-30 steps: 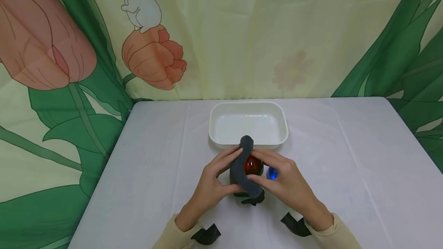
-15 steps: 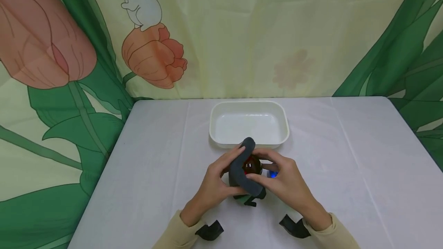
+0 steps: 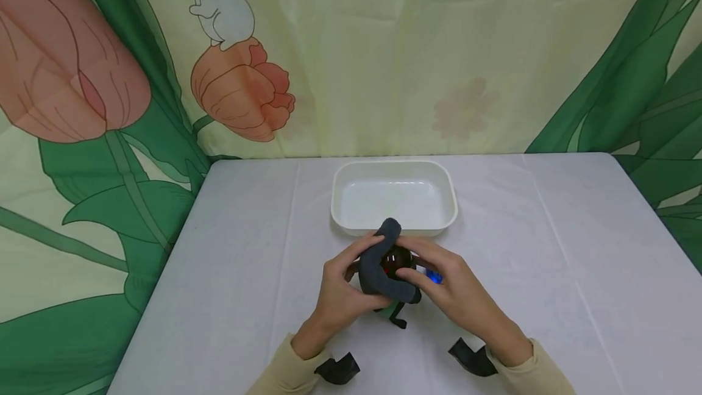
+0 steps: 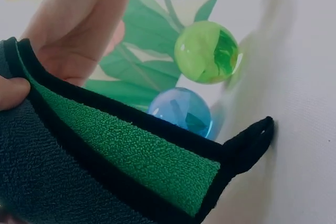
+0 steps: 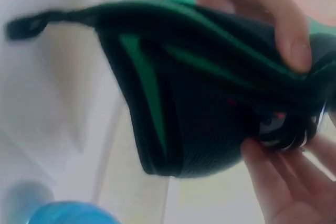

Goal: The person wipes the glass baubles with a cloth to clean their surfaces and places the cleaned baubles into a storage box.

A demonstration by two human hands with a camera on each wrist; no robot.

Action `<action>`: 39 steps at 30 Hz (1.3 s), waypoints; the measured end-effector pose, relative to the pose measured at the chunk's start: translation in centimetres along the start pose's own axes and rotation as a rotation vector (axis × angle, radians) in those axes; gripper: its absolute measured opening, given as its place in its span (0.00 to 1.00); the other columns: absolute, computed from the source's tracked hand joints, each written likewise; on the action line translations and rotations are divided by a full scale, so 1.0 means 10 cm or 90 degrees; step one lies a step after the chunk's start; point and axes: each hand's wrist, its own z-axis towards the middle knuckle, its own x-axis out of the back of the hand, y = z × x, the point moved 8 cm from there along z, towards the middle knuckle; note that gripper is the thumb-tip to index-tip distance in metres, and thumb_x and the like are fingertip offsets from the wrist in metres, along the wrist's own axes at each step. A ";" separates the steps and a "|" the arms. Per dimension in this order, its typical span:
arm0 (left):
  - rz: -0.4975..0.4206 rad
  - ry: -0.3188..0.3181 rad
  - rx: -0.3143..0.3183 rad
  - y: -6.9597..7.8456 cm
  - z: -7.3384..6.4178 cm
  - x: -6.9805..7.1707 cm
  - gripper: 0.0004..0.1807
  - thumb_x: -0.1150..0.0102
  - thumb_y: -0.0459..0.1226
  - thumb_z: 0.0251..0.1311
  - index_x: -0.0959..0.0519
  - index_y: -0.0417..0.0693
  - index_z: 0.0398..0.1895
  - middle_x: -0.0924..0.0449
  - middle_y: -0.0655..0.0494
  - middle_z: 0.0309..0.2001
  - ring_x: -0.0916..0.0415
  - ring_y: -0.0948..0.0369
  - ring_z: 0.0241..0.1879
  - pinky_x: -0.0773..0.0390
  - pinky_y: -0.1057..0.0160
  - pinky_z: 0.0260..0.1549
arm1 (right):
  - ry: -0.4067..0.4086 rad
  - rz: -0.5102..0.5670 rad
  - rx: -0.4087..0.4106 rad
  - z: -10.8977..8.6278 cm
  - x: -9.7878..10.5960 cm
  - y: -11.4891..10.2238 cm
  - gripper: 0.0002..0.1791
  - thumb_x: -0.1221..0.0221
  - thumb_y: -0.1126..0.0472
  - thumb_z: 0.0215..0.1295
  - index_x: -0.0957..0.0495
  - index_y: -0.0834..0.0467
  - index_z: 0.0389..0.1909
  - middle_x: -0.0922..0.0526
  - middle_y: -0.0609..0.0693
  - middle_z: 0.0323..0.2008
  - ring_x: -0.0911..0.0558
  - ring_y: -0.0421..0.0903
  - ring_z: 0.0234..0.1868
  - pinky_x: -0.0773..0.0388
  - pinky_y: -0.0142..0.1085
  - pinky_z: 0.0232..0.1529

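Between both hands is a dark grey-blue terry cloth (image 3: pixel 375 267) with black trim, green inner side (image 4: pixel 126 137) and a hanging loop (image 4: pixel 252 145). My left hand (image 3: pixel 345 288) pinches the folded cloth at its left side. A dark red glossy ball (image 3: pixel 396 258) sits in the fold, partly covered. My right hand (image 3: pixel 457 282) holds the ball from the right, thumb in front and fingers behind it. Just beyond, a clear blue ball (image 3: pixel 435 276) lies on the table, half hidden by the right hand. In the left wrist view, a clear green ball (image 4: pixel 206 52) rests near the blue one.
A white rectangular tray (image 3: pixel 395 224) stands at the back of the white-covered table (image 3: pixel 247 249), just beyond the hands. Black straps (image 3: pixel 337 369) hang at both cuffs. A printed curtain (image 3: pixel 373 78) closes off the far side.
The cloth has turned a little between the hands, and its loop now hangs lower in front. Around the ball, the cloth has shifted slightly left. The tray stays put.
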 end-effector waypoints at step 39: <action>-0.136 0.039 0.071 -0.08 -0.09 0.09 0.42 0.28 0.20 0.44 0.31 0.38 0.67 0.27 0.37 0.62 0.22 0.56 0.57 0.19 0.61 0.52 | -0.018 -0.197 0.352 -0.05 0.01 -0.35 0.22 0.54 0.52 0.77 0.23 0.57 0.62 0.24 0.55 0.61 0.24 0.50 0.61 0.31 0.24 0.63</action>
